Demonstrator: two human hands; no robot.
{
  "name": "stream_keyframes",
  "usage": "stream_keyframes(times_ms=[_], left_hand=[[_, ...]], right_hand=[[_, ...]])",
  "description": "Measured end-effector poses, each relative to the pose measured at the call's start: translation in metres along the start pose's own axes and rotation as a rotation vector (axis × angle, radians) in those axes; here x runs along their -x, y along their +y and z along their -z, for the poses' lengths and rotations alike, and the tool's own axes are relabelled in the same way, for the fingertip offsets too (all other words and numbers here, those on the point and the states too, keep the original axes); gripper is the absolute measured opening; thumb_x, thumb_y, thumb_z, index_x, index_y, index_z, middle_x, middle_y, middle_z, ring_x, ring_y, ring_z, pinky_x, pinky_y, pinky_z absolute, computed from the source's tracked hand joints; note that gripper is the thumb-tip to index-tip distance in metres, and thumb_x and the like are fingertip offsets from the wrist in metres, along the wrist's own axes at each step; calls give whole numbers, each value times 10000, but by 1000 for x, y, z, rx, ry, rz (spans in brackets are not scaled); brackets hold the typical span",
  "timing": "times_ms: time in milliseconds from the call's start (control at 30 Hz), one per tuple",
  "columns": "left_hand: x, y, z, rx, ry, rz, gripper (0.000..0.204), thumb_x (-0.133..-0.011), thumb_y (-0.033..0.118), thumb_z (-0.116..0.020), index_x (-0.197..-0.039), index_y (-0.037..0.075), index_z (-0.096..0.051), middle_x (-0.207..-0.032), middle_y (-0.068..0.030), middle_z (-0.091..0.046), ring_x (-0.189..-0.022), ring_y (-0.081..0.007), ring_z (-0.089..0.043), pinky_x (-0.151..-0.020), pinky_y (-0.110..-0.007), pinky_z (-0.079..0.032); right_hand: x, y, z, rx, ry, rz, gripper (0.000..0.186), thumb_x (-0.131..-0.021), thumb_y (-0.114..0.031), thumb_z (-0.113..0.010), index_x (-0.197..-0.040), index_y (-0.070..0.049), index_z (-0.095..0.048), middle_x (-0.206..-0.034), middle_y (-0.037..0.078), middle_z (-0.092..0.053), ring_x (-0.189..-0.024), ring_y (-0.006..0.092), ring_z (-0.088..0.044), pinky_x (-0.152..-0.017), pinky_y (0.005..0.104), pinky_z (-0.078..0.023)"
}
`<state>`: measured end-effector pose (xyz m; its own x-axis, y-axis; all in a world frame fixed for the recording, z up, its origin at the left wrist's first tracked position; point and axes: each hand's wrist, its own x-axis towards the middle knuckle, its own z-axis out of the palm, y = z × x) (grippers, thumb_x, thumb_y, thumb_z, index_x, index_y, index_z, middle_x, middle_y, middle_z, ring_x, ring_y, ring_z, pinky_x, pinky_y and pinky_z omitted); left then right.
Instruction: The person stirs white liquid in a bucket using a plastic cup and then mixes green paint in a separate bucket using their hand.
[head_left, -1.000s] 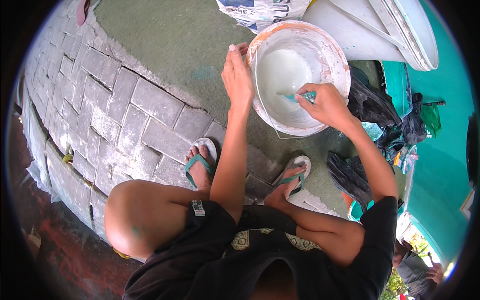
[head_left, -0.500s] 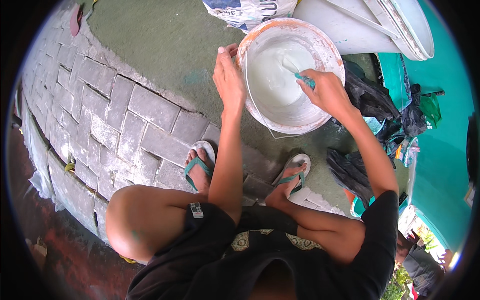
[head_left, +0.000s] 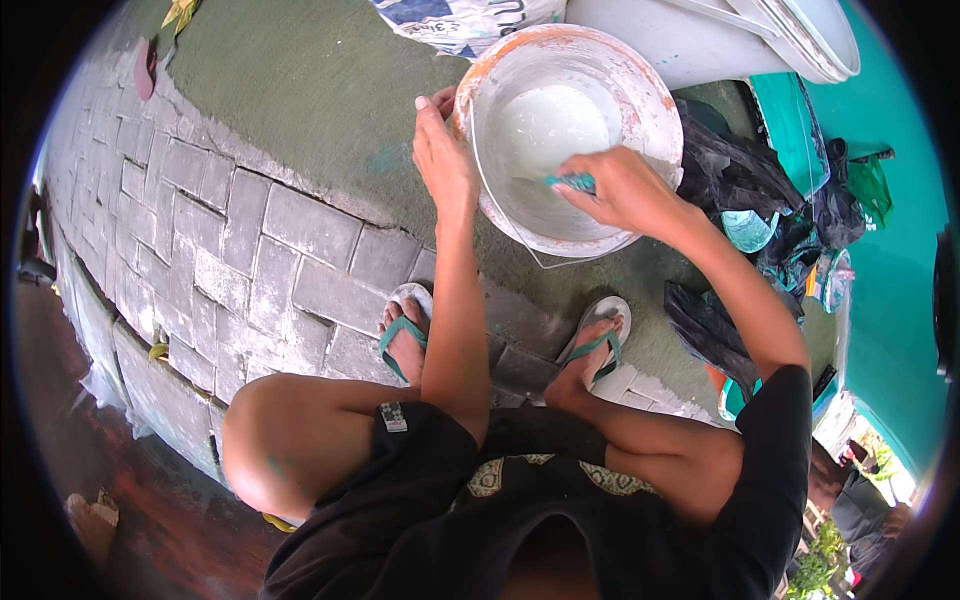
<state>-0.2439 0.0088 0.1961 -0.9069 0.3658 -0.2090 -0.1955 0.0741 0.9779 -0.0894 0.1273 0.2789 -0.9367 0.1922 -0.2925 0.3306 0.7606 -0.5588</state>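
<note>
Left hand [head_left: 446, 160] at white bucket [head_left: 655, 105], grip unclear; right hand [head_left: 622, 192] grasping teal-handled tool [head_left: 574, 183] over white mixture [head_left: 550, 122].

At upper centre, on grey-green cement floor [head_left: 290, 100]: round white plastic bucket [head_left: 645, 110], with white liquid [head_left: 555, 125] in the bottom. Inside the bucket's mouth, towards the near side: teal-handled tool [head_left: 573, 183], in the fingers of the right hand [head_left: 630, 190]. At the bucket's left side: left hand [head_left: 442, 155]. Behind the bucket: white-and-blue printed sack [head_left: 465, 25]; right of the sack, large white plastic pail [head_left: 660, 40]. Between bucket and smooth teal wall [head_left: 895, 290], at right: crumpled black plastic bags [head_left: 730, 165]. Left of the cement: grey rectangular paving blocks [head_left: 330, 295]. Before the bucket: green-strapped, grey-soled sandals [head_left: 613, 357], side by side.
</note>
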Motion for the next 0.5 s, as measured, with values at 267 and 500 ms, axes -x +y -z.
stream_keyframes(times_ms=[267, 500], left_hand=[[-2, -3, -1, 26, 5, -4, 649, -1040, 446, -248, -1130, -59, -645, -1095, -200, -669, -1029, -294, -615, -943, -397, -440], [0, -5, 2, -41, 25, 1, 627, -1039, 447, -290, -1060, -70, -643, -1034, -168, -669, -953, -254, -610, -895, -377, -448]], right_hand=[[-24, 43, 6, 239, 319, 122, 265, -902, -254, -672, -994, -8, -701, -731, 175, -669, -633, 349, -631, -629, 416, -509], [12, 25, 1, 115, 200, -66, 255, -898, -228, -661, -981, 10, -692, -566, 165, -585, -553, 358, -599, -569, 441, -473]])
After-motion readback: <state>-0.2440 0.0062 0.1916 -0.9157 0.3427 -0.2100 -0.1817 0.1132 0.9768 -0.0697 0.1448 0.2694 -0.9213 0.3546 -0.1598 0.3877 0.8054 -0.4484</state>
